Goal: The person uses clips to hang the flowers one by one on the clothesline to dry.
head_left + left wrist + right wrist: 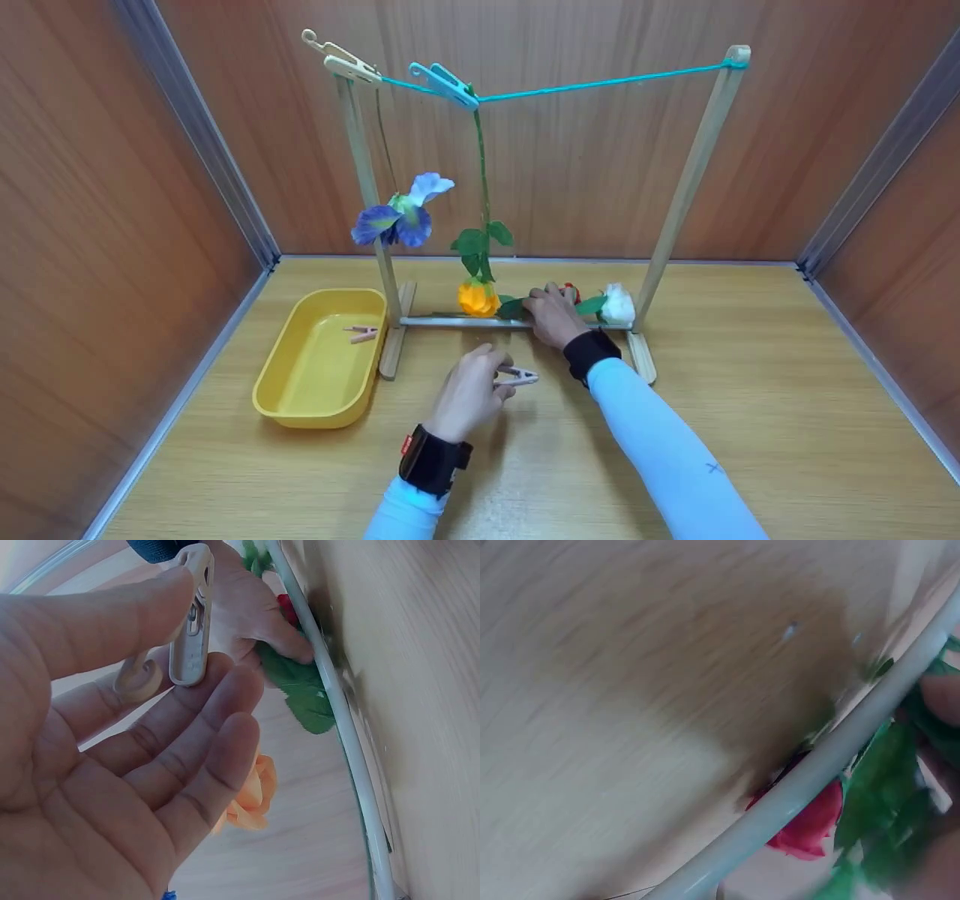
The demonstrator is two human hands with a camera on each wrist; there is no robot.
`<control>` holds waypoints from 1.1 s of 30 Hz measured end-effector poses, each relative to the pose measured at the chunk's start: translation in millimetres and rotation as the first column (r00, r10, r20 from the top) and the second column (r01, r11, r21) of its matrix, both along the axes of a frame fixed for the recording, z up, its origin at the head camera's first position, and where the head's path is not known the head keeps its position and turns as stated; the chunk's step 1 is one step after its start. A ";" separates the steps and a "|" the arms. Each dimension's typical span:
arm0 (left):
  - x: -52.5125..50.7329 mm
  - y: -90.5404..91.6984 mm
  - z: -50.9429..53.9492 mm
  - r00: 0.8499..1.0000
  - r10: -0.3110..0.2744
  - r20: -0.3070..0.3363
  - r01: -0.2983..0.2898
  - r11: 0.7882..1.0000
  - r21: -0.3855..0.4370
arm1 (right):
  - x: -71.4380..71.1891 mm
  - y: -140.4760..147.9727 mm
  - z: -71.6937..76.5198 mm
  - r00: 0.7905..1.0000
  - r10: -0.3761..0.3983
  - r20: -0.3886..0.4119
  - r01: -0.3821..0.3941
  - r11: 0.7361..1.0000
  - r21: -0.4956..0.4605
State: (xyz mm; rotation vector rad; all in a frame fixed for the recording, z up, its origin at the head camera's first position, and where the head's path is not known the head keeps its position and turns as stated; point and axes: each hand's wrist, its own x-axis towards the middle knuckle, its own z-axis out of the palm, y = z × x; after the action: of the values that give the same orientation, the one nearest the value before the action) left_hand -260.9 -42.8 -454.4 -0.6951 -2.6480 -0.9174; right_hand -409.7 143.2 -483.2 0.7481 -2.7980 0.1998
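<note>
My left hand (466, 391) pinches a pale pink clothespin (519, 377) between thumb and fingers, in front of the rack's lower bar. In the left wrist view the clothespin (196, 630) stands upright against the thumb. Beyond the bar, my right hand (556, 319) grips a red rose by its green leaves and stem; the hand hides most of it in the head view. The right wrist view shows the red bloom (810, 825) behind the bar, with fingers on the leaves (881, 780) at the right edge. A white flower (618, 304) lies just right of this hand.
From the blue cord (600, 85) hang a purple-blue flower (412, 225) under a cream clothespin (352, 69) and an orange rose (478, 298) under a blue clothespin (450, 85). A yellow tray (315, 417) at left holds a pink clothespin (363, 334). Wooden posts (694, 180) flank the lower bar (465, 322).
</note>
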 end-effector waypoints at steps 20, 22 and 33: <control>1.3 1.2 5.0 0.999 0.016 0.046 -0.015 0.999 -0.028 | 27.6 16.5 18.8 0.989 0.087 0.119 -0.073 0.990 -0.118; 1.4 1.4 4.9 0.999 0.015 0.049 -0.014 1.000 -0.026 | 29.8 16.7 18.3 0.980 0.078 0.182 -0.060 0.993 -0.102; 2.2 1.3 2.9 0.999 -0.025 -0.021 0.025 1.000 -0.009 | 38.5 16.8 9.0 0.919 0.012 0.393 -0.006 1.000 -0.017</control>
State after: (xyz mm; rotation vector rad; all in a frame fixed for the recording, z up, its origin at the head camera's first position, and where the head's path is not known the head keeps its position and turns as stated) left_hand -258.7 -41.5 -451.5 -0.7373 -2.6321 -0.9013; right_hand -371.2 160.0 -474.2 0.7923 -3.1653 0.4160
